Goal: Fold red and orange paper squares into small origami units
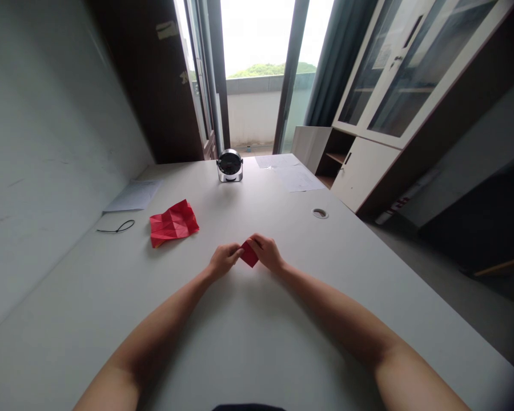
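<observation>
A small folded piece of red paper (250, 256) is held between my two hands above the middle of the white table, one corner pointing toward me. My left hand (225, 258) pinches its left corner between thumb and fingers. From the upper right, my right hand (266, 250) grips the paper, with the thumb on its face and the fingers around the far edge. My fingers cover the paper's upper edges. Farther left lies a larger creased sheet of red paper (173, 222), partly unfolded, with a bit of yellow showing at its lower edge.
On the table (248, 342), a black cable tie loop (125, 226) and white papers (133, 195) lie by the left wall. A round black-and-silver device on a stand (230, 165) is at the back. More sheets (298, 174) lie back right, near a cable hole ring (320, 213).
</observation>
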Available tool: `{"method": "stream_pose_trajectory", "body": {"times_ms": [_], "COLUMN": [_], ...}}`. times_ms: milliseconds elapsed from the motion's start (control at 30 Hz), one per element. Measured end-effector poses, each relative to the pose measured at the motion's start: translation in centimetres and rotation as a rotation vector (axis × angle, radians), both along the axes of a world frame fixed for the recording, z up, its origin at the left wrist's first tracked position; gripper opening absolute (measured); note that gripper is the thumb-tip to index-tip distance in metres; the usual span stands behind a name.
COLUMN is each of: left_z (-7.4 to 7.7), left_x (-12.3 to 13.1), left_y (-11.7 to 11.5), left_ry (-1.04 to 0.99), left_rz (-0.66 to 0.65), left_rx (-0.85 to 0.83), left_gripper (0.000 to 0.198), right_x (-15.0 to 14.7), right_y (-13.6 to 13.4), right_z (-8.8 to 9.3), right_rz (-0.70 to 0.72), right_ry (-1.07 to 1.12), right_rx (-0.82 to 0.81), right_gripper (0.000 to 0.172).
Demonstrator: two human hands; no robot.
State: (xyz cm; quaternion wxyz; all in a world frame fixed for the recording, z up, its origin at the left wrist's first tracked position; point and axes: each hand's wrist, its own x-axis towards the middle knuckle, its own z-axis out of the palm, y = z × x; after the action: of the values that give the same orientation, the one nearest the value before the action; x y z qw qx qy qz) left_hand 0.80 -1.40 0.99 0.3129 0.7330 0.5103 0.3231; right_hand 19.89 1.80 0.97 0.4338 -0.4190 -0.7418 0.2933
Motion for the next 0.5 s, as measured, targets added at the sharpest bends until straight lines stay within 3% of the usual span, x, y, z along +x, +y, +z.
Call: {"method": "stream_pose_trajectory", "body": {"times_ms": [500], "left_z": [-0.31], "left_x": [0.03], "left_y": [0.14], "left_ry": [-0.162], "left_rz": [-0.017], "left_rx": [-0.058], "left_gripper": [0.03], "right_x": [0.11], "right_y": [0.04], "right_z": [0.0], "right_rz": [-0.031], "right_ry": [0.029], "right_rx": [0.032], "right_gripper": [0.032]}}
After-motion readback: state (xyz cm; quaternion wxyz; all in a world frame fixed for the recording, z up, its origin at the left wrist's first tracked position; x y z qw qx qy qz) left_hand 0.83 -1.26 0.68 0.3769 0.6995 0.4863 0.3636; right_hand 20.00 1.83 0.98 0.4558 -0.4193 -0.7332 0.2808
